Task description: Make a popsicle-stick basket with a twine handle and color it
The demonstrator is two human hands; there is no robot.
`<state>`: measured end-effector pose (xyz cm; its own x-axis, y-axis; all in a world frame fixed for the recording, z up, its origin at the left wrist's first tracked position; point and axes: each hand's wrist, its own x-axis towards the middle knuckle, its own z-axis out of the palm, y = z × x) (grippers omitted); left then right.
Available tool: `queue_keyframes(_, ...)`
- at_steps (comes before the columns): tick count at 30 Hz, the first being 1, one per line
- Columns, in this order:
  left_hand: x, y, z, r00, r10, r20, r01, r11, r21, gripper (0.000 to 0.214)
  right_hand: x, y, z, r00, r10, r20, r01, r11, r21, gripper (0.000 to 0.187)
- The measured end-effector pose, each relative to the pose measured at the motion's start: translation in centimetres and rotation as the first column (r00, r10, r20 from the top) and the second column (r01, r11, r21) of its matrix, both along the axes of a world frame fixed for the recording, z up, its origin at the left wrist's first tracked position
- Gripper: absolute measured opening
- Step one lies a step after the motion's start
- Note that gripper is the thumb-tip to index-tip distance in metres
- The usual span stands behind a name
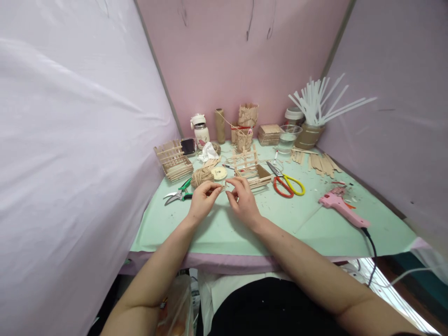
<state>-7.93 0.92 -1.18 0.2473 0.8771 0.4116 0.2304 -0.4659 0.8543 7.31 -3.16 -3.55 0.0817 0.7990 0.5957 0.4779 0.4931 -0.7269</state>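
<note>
My left hand (205, 199) is closed in a pinch on a short, thin piece of twine (224, 185) over the middle of the table. Just to its right is my right hand (243, 200), thumb and index finger apart around the twine's free end; no firm hold shows. Behind my left hand lies a ball of twine (202, 177) beside a round cream label (219, 173). A small box of wooden sticks (261, 176) stands just beyond my right hand. Green-handled pruning shears (180, 192) rest left of my left hand, partly hidden by it.
Scissors (285, 181) with red and yellow handles lie right of the box. A corded pink glue gun (345, 210) rests further right. Another stick box (174, 161) stands at left. Along the back are a bottle (201, 133), a water cup (289, 139) and a pot of white sticks (311, 135).
</note>
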Motion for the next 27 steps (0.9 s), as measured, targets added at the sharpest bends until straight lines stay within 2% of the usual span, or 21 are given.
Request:
queue_keyframes(3,0.1,-0.1,-0.1,0.996,0.01,-0.09,0.0,0.995,0.104,0.014,0.0,-0.1,-0.1,0.998,0.015,0.065,-0.019,0.998,0.061,0.026)
queue_keyframes(7,0.2,-0.3,-0.2,0.989,-0.007,-0.149,0.029,0.989,0.147,0.013,0.2,0.0,0.4,0.998,0.002,0.061,-0.008,0.996,0.093,0.016)
queue_keyframes(10,0.3,-0.3,-0.2,0.985,-0.025,-0.173,0.052,0.987,0.152,0.014,0.2,0.0,0.7,1.0,-0.004,-0.03,0.006,0.999,0.044,0.016)
queue_keyframes(13,0.3,-0.2,-0.2,0.983,-0.04,-0.18,0.066,0.988,0.139,0.014,0.1,0.1,0.9,0.982,-0.002,-0.186,-0.012,0.997,-0.074,0.014)
queue_keyframes(15,0.3,-0.1,-0.2,0.984,-0.056,-0.167,0.075,0.991,0.115,0.013,0.1,0.4,0.8,0.939,0.02,-0.342,-0.086,0.98,-0.179,0.015)
queue_keyframes(17,0.2,0.0,-0.2,0.985,-0.075,-0.157,0.09,0.992,0.09,0.013,0.0,0.7,0.7,0.852,0.051,-0.521,-0.224,0.935,-0.275,0.022)
queue_keyframes(19,0.2,0.0,-0.1,0.983,-0.094,-0.158,0.108,0.991,0.079,0.013,-0.1,0.9,0.5,0.747,0.068,-0.662,-0.36,0.877,-0.317,0.028)
queue_keyframes(21,0.1,0.0,0.1,0.98,-0.11,-0.165,0.125,0.989,0.083,0.014,-0.1,1.0,0.5,0.685,0.067,-0.726,-0.423,0.847,-0.321,0.032)
queue_keyframes(23,0.0,-0.1,0.2,0.979,-0.119,-0.167,0.135,0.987,0.085,0.014,-0.1,0.9,0.7,0.689,0.059,-0.722,-0.411,0.853,-0.322,0.033)
queue_keyframes(27,0.0,-0.3,0.5,0.982,-0.111,-0.156,0.124,0.989,0.079,0.016,0.0,0.7,1.2,0.745,0.057,-0.665,-0.366,0.868,-0.336,0.032)
